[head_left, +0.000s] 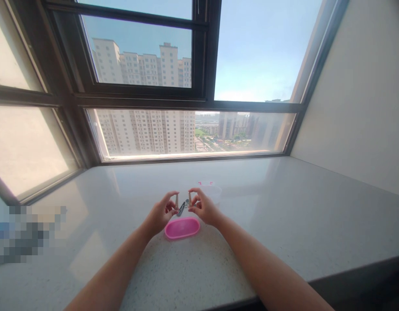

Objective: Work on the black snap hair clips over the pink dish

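Observation:
My left hand [163, 211] pinches a slim beige hair clip [177, 201] upright between thumb and fingertips. A second hair clip [189, 198], also beige and upright, is held the same way in my right hand [204, 206], a short gap away. Between and behind the hands, a dark snap hair clip [181, 209] lies on the pale speckled sill [173, 268], with more small dark pieces by it, partly hidden by my fingers. Just in front of the hands sits a pink oval tray [182, 229]; nothing shows inside it.
A clear plastic container [215, 192] with pink latches stands behind my right hand. Dark-framed windows [199, 106] close off the back and left, and a white wall [358, 116] the right. A blurred-out patch [27, 235] lies at left. The sill's front edge [358, 268] runs along the lower right.

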Available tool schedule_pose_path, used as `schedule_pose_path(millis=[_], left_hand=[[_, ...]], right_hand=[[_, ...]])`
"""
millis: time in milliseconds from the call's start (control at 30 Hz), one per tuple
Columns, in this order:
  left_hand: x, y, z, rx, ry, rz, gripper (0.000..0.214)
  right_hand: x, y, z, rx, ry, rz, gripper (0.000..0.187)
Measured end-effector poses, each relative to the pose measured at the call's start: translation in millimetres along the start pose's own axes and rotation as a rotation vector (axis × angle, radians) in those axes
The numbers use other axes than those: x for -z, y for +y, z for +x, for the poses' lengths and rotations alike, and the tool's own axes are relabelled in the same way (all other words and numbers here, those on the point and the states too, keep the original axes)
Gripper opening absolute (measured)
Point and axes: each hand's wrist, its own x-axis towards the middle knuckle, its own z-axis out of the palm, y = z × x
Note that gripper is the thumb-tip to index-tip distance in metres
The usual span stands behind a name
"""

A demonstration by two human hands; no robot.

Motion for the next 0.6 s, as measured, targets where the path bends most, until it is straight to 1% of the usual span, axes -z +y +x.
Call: schedule_pose_path(millis=[400,600], left_hand=[[4.7,-1.1,0.5,0.003,-0.030,0.053,0.051],[6.3,-1.6,1.3,0.002,-0.021,0.054,0.050]], right_hand=[[-5.7,1.0,5.3,0.022,0.062,-0.054,0.058],[-8.7,2.4,7.1,0.043,0.097,-0.142,0.059]])
